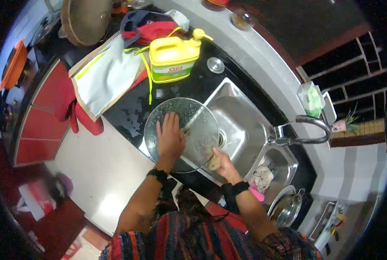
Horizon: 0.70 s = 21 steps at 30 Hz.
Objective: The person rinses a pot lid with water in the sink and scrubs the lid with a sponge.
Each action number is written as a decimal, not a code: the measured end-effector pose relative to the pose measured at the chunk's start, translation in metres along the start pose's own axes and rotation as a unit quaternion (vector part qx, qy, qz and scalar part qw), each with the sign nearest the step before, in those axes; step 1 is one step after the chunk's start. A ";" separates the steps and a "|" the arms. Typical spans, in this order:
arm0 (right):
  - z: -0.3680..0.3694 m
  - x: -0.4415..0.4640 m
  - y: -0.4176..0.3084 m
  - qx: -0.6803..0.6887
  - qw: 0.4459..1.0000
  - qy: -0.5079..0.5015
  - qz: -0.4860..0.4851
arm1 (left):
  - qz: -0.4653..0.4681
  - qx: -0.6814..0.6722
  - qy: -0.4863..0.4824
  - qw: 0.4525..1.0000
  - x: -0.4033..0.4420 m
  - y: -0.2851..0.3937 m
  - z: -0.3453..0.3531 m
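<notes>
Left hand: I see it unclenched, palm down, fingers extended flat on the glass disc.
Right hand: I read it as grasping a tan scrubber at the disc's near right rim; whether it also pinches the glass, I cannot tell.
Glass disc: I have it speckled with drops, over the large basin's edge and the black counter.
Yellow jug: I find it upright on the counter, beyond the disc.
Small basin: I spot a crumpled cloth inside.
</notes>
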State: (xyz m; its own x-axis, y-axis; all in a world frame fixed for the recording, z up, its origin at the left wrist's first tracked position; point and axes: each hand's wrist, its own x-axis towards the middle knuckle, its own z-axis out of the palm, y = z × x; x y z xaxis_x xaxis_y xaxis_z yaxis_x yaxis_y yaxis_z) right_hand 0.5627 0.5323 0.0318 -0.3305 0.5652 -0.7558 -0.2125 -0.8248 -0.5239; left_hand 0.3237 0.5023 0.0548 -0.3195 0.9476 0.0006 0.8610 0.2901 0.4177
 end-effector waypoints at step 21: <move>0.046 0.007 -0.055 -0.670 0.559 -0.009 -0.489 | 0.028 -0.008 0.038 0.999 -0.007 -0.001 0.022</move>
State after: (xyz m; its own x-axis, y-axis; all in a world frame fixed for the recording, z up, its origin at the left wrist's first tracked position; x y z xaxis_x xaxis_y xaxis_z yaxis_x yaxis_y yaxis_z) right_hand 0.5297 0.5805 0.0734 -0.6704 0.7274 0.1464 0.5750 0.6340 -0.5171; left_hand 0.3338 0.4988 0.0349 -0.3001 0.9494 0.0926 0.8726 0.2340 0.4288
